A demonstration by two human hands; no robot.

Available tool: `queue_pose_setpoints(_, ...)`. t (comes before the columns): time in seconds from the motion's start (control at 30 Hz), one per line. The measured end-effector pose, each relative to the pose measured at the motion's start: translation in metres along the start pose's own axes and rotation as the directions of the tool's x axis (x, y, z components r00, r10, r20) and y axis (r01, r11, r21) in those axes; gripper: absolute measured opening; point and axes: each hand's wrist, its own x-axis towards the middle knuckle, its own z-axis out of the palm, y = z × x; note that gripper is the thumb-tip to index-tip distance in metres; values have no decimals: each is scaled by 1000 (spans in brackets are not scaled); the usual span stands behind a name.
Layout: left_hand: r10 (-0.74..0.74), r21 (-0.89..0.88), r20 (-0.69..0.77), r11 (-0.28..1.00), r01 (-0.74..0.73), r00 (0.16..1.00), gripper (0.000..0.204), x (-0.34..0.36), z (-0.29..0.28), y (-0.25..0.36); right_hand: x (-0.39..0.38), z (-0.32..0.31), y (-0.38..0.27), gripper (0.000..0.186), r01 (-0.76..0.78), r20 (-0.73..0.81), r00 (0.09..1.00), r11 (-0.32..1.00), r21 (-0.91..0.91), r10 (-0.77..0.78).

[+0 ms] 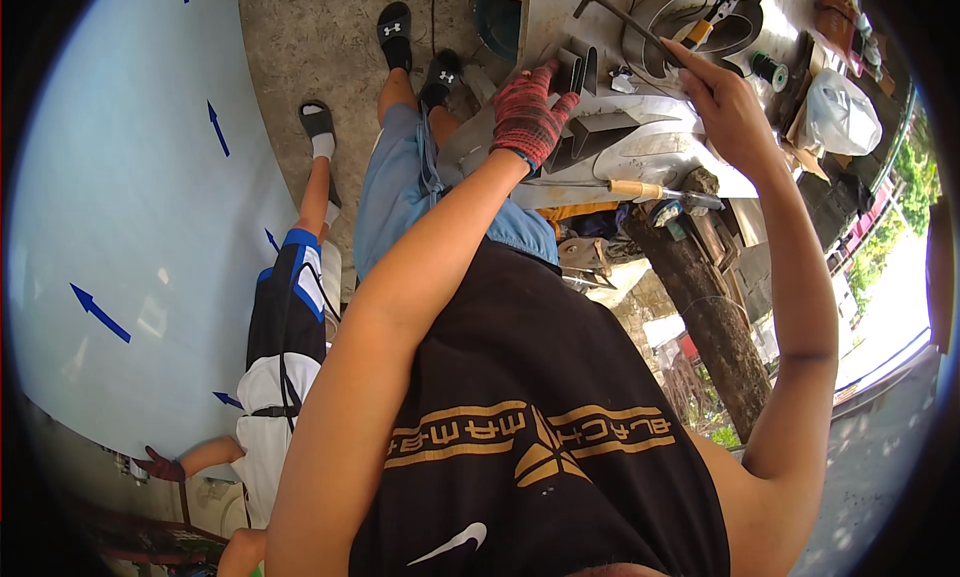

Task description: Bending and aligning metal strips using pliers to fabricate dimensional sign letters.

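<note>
My left hand (533, 117), in a red and dark work glove, grips the edge of a bent grey sheet-metal piece (575, 69) on the worktable (555, 12). Bare, my right hand (728, 112) is closed on a thin dark T-shaped metal tool (628, 21), its crosspiece pointing away from me. Part of that grip is hidden by the fingers. Just nearer than my left hand lies an angled metal piece (598, 137). A tool with a wooden handle (637, 189) rests along the table's near edge.
Beyond my right hand are a coiled metal strip (640, 39), yellow-and-black pliers (700, 29), a green-ended wire spool (769, 72) and a white plastic bag (842, 114). At left, a person in a white shirt (268, 402) reaches a gloved hand to a large pale-blue panel (120, 227).
</note>
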Motion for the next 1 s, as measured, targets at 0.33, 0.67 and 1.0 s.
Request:
queue_pose_setpoints(0.33, 22, 8, -37, 1000, -21, 999, 58, 0, 6, -8, -2, 5, 4, 40, 3, 63, 998, 1000, -7, -2)
queue_pose_setpoints(0.67, 56, -87, 88, 995, -48, 995, 66, 2, -4, -3, -34, 25, 7, 42, -82, -123, 983, 925, 370, 137)
queue_pose_setpoints(1.0, -40, 118, 292, 993, 5, 956, 103, 27, -14, 0, -111, 139, 9, 38, -87, -235, 867, 597, 797, 439)
